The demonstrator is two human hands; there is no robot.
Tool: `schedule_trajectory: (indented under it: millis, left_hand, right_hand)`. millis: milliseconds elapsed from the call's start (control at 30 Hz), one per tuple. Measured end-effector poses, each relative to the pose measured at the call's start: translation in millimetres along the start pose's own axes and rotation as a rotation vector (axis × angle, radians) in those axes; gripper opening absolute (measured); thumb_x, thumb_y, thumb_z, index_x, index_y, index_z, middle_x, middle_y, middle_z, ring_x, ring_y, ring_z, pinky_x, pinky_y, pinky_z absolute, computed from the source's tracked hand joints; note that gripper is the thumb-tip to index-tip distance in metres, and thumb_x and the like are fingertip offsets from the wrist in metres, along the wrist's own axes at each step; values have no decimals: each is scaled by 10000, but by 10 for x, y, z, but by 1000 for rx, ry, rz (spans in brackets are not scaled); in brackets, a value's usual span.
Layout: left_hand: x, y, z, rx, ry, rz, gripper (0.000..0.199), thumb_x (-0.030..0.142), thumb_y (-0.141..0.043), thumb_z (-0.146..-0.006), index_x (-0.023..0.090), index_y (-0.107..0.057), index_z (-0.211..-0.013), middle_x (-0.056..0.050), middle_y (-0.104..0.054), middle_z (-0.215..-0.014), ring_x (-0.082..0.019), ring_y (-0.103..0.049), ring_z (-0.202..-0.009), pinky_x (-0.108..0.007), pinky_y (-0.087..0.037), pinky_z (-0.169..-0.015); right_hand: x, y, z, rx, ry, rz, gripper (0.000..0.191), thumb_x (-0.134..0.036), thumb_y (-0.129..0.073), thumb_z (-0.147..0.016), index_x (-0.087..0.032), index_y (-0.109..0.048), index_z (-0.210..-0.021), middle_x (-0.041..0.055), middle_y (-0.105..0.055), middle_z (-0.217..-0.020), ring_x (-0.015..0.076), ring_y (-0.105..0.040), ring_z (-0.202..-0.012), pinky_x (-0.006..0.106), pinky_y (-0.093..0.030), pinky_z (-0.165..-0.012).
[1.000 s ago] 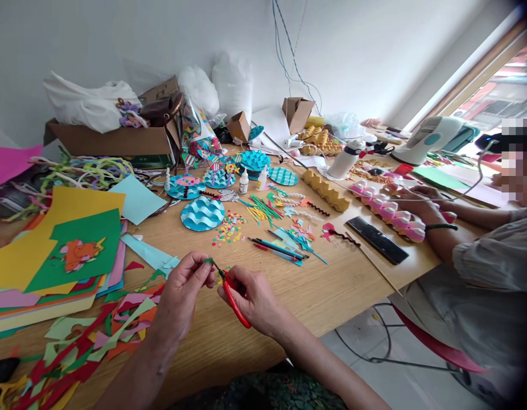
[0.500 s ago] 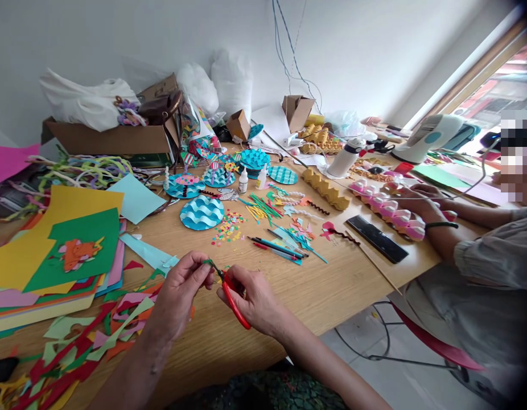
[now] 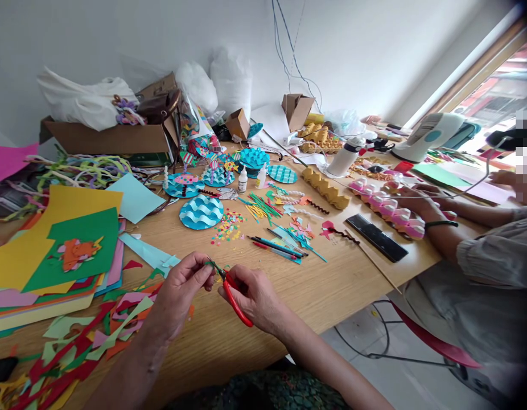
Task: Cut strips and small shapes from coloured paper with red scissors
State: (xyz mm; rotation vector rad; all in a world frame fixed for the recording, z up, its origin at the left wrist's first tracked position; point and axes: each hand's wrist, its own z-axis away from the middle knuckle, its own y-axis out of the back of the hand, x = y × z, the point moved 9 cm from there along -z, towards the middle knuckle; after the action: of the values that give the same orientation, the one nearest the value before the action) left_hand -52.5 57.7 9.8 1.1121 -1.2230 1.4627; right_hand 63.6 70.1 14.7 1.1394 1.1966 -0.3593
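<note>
Red-handled scissors (image 3: 237, 304) are gripped in my right hand (image 3: 257, 296), their blades pointing up and left. My left hand (image 3: 189, 282) is pinched at the blade tips on a tiny scrap of green paper, mostly hidden by the fingers. Just beyond both hands lie several pens (image 3: 277, 249) and a scatter of small paper dots (image 3: 227, 228). A round blue plate with paper waves (image 3: 201, 213) rests farther back. Cut paper scraps (image 3: 118, 324) are heaped to the left of my left forearm.
At left, coloured paper sheets (image 3: 84, 216) are stacked with an orange cut-out (image 3: 79, 253) on top. Glue bottles (image 3: 243, 181) stand mid-table. On the right are a black phone (image 3: 377, 238), a pink egg carton (image 3: 387, 208) and another person's hands (image 3: 421, 199). A white bottle (image 3: 344, 158) stands behind.
The scissors have shifted very slightly at the green paper, with their blades a little more apart. My left hand stays nearly still. At right, another person's hand now shows near the edge.
</note>
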Motion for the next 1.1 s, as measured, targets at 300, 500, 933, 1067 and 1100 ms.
schedule_trajectory:
  millis: [300, 500, 933, 1067, 1100]
  left_hand:
    - [-2, 48, -9, 32, 5, -36, 112, 290, -612, -755, 183, -582, -747, 33, -564, -613, -98, -493, -594, -213, -400, -580]
    - [-11, 81, -5, 51, 13, -12, 117, 287, -620, -749, 181, -571, -757, 39, -555, -613, -95, -491, -593, -211, -402, -576]
    - [-46, 104, 34, 117, 36, 72, 140, 306, -640, -736, 201, -573, -802, 54, -585, -624, -89, -511, -603, -199, -414, -589]
    - [-83, 77, 47, 93, 29, 65, 120, 297, -640, -738, 197, -584, -774, 49, -588, -636, -87, -506, -606, -198, -415, -593]
    - [-87, 77, 46, 85, 24, 49, 112, 294, -635, -742, 195, -587, -763, 49, -582, -629, -86, -503, -604, -198, -413, -593]
  right_hand:
    - [39, 1, 1, -14, 4, 60, 295, -351, -541, -795, -178, -386, -614, -73, -323, -511, 56, -270, -480, 190, -201, -448]
    - [43, -3, 8, -13, 16, 89, 303, -353, -553, -791, -176, -387, -609, -73, -333, -502, 53, -269, -469, 184, -201, -445]
    - [91, -42, 16, -24, 18, 65, 313, -369, -545, -800, -175, -393, -606, -67, -341, -514, 54, -285, -476, 187, -203, -454]
    - [86, -56, 16, -23, 30, 40, 302, -363, -537, -803, -177, -391, -615, -68, -346, -518, 55, -294, -479, 185, -208, -455]
    - [81, -56, 13, -25, 31, 38, 299, -361, -535, -803, -178, -389, -617, -68, -348, -518, 55, -297, -478, 184, -210, -456]
